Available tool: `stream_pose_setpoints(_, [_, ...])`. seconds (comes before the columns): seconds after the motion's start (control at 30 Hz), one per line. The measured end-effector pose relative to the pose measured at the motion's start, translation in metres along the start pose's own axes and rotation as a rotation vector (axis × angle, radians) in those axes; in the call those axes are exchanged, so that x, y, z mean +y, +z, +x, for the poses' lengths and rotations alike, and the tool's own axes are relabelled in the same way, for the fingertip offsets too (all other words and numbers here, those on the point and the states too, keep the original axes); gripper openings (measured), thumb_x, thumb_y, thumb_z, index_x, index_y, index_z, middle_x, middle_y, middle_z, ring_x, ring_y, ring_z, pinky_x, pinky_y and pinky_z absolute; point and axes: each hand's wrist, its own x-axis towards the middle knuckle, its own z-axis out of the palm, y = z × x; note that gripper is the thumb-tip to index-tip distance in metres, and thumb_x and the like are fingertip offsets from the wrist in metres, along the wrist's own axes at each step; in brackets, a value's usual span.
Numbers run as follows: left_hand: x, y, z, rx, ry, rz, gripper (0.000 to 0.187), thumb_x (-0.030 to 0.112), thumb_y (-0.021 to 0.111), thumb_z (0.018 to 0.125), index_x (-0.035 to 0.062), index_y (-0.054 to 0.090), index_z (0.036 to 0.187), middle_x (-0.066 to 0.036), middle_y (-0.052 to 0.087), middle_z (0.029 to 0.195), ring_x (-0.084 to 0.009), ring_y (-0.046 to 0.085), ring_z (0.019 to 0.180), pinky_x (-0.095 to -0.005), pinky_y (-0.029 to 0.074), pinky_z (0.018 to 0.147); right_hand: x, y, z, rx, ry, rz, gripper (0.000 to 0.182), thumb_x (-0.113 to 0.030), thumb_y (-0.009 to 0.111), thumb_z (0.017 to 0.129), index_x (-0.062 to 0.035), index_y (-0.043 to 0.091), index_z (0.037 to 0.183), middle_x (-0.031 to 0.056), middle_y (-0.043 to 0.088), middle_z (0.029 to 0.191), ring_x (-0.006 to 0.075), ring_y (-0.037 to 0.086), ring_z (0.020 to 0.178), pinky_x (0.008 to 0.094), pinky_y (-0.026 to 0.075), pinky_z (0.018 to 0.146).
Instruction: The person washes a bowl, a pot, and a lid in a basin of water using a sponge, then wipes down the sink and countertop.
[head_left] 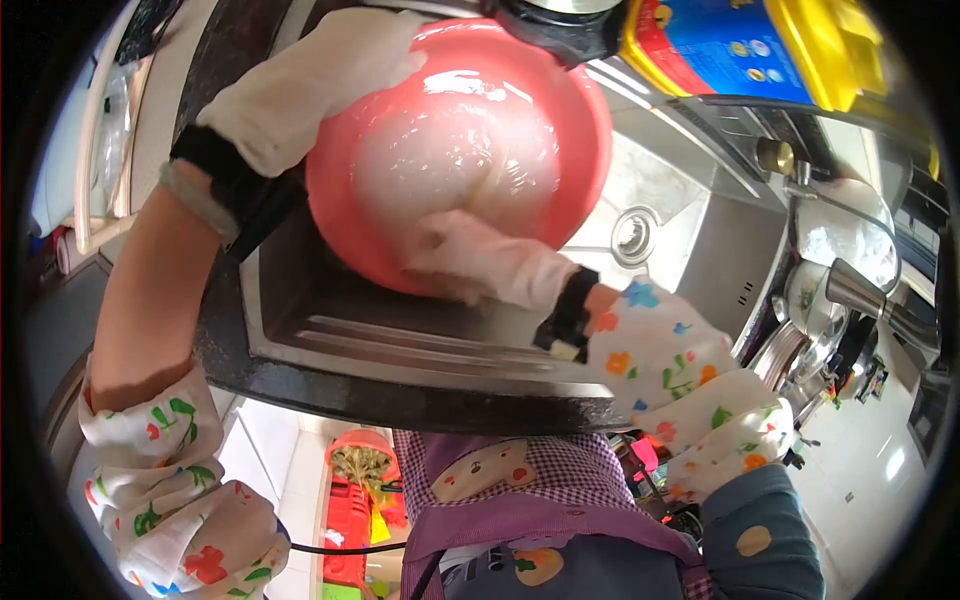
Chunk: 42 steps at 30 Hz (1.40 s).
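Note:
A pink basin (590, 130) holding cloudy, whitish water is tilted over the sink (725, 260). My left hand (330, 75), in a white glove with a black band at the wrist, grips the basin's rim at the upper left. At the basin's near side is my right hand (490, 262), also gloved, with its fingers curled and blurred by motion. Something brownish shows beneath it, too smeared to name. The sink drain (634, 236) is visible to the right of the basin.
A yellow and blue container (740, 45) stands at the upper right beside a black object (560, 30). Pots and metal ware (815, 310) lie at the right. The dark counter edge (420, 400) runs in front of my apron. Below is a red basket (345, 520).

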Motion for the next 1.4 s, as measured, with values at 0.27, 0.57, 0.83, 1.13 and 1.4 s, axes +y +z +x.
stream_pose_setpoints(0.27, [-0.006, 0.016, -0.032, -0.018, -0.222, -0.121, 0.037, 0.036, 0.052, 0.085, 0.0015, 0.051, 0.099, -0.025, 0.061, 0.082, -0.0424, 0.058, 0.082, -0.0476, 0.046, 0.072, 0.049, 0.052, -0.036, -0.021, -0.32, -0.159, 0.03, -0.027, 0.043, 0.091, -0.0035, 0.056, 0.104, 0.0137, 0.061, 0.079, 0.0219, 0.061, 0.078, 0.035, 0.047, 0.07])
stream_pose_setpoints(0.57, [0.047, 0.003, -0.075, -0.013, -0.556, -0.65, 0.03, 0.025, 0.055, 0.088, -0.001, 0.058, 0.103, -0.016, 0.065, 0.087, -0.0238, 0.062, 0.083, -0.0352, 0.046, 0.073, 0.16, -0.048, -0.189, 0.018, -0.001, -0.394, 0.023, -0.017, 0.054, 0.081, -0.0042, 0.062, 0.1, 0.0166, 0.062, 0.1, 0.0279, 0.061, 0.086, 0.0378, 0.05, 0.069])
stream_pose_setpoints(0.83, [0.075, 0.028, -0.134, -0.004, -0.916, -0.96, 0.043, 0.033, 0.054, 0.086, -0.0049, 0.057, 0.105, -0.015, 0.065, 0.084, -0.0256, 0.064, 0.072, -0.0351, 0.053, 0.06, 0.139, -0.045, -0.157, 0.475, -0.086, 0.211, 0.016, -0.019, 0.061, 0.086, -0.0038, 0.066, 0.087, 0.0053, 0.065, 0.077, 0.0138, 0.057, 0.07, 0.0281, 0.047, 0.069])
stream_pose_setpoints(1.13, [0.153, 0.053, -0.173, 0.149, -1.159, -1.306, 0.037, 0.028, 0.048, 0.087, -0.002, 0.055, 0.107, -0.012, 0.064, 0.088, -0.024, 0.065, 0.069, -0.0358, 0.058, 0.059, 0.089, -0.069, -0.07, 0.605, -0.672, -0.205, 0.028, -0.006, 0.065, 0.078, -0.0044, 0.057, 0.105, 0.0098, 0.064, 0.086, 0.0205, 0.06, 0.075, 0.0292, 0.05, 0.071])
stream_pose_setpoints(1.4, [0.208, 0.017, -0.176, 0.299, -1.152, -1.828, 0.025, 0.025, 0.051, 0.089, 0.0011, 0.053, 0.096, -0.011, 0.061, 0.083, -0.0216, 0.064, 0.067, -0.0353, 0.058, 0.055, 0.073, -0.075, -0.063, -0.137, -0.026, -0.892, 0.027, -0.009, 0.061, 0.075, -0.0103, 0.064, 0.102, 0.0013, 0.066, 0.077, 0.0162, 0.061, 0.074, 0.0318, 0.049, 0.068])
